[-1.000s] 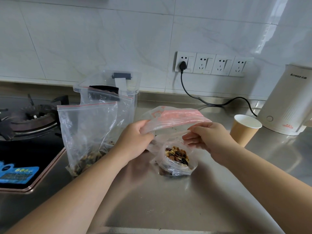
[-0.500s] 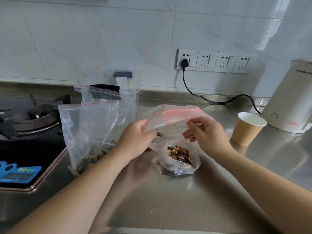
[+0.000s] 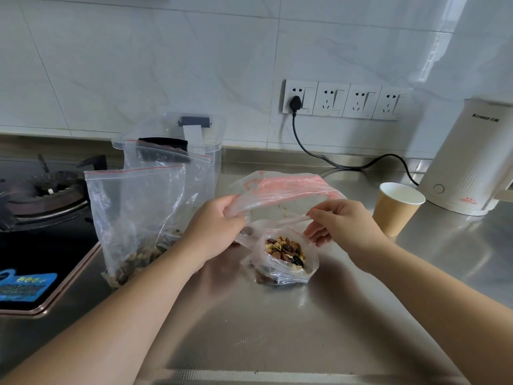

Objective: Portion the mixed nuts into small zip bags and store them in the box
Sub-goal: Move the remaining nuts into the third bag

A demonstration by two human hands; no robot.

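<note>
The mixed nuts [image 3: 286,250] sit in the bottom of a small zip bag [image 3: 286,262] that stands on the steel counter [image 3: 249,329], just in front of the person and between the two hands. The bag's mouth is pulled open and its upper part, with a pink printed band [image 3: 291,184], is folded back away from the camera. The left hand [image 3: 213,232] grips the left edge of the bag's top, fingers curled round the plastic with the thumb on the near side. The right hand [image 3: 341,223] pinches the right end of the opening between thumb and fingers, the other fingers curled beneath.

To the left of the left hand, a larger zip bag [image 3: 133,218] with a red seal line stands upright on the counter with nuts gathered at its bottom. A second clear bag [image 3: 194,173] stands just behind it; what it holds is hard to make out through the plastic. Behind both is a clear plastic box [image 3: 213,151] with a grey latch, near the wall.

To the right of the right hand stands a brown paper cup [image 3: 394,212], and beyond it a white electric kettle [image 3: 472,159], whose black cord [image 3: 333,162] runs to a row of wall sockets [image 3: 344,100]. At the far left is a gas hob [image 3: 41,195] set into the counter.
</note>
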